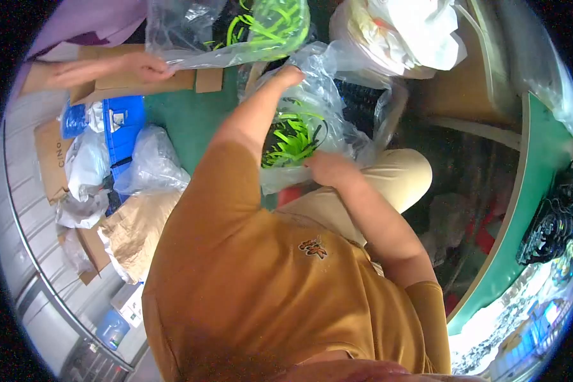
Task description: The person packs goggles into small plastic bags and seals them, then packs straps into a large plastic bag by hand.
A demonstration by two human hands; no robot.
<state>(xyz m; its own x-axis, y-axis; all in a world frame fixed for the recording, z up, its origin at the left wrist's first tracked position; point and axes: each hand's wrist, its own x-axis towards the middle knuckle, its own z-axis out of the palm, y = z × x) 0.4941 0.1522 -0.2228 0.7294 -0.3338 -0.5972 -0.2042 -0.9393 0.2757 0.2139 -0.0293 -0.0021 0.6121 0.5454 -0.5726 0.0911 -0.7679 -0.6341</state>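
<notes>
In front of me a clear plastic bag (356, 137) stands open, with bright green strips (296, 140) and some black ones inside. At the bag's far side my left hand (291, 76) is closed on the plastic. My right hand (332, 169) grips the near rim, close beside the green strips. The fingertips of both hands are partly hidden.
At the far left a co-worker's hand (148, 66) holds another clear bag (200, 60) with green strips. A white sack (398, 38) stands far right. Blue crates (126, 127) and cardboard are left; a green tabletop (522, 210) carries black bundles (549, 223) at right.
</notes>
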